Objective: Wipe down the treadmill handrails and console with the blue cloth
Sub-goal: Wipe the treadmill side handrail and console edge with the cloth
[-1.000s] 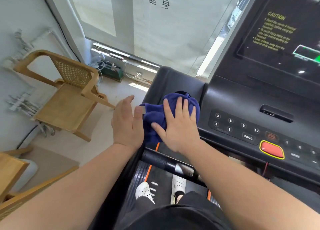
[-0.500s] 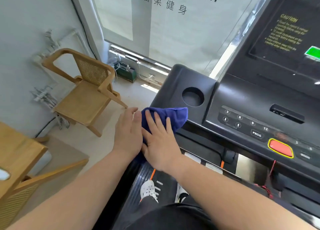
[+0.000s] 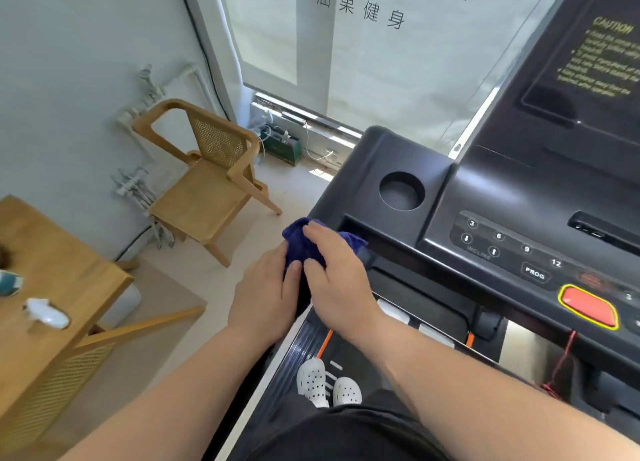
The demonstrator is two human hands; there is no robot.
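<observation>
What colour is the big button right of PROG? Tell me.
The button is red with a yellow rim; head view.

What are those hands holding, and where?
The right hand grips the bunched blue cloth around its middle; the left hand touches its lower edge.

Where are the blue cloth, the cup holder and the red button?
blue cloth (image 3: 296, 244), head view, exposed folds.
cup holder (image 3: 401, 192), head view, round hollow.
red button (image 3: 587, 306), head view, centre face.
</observation>
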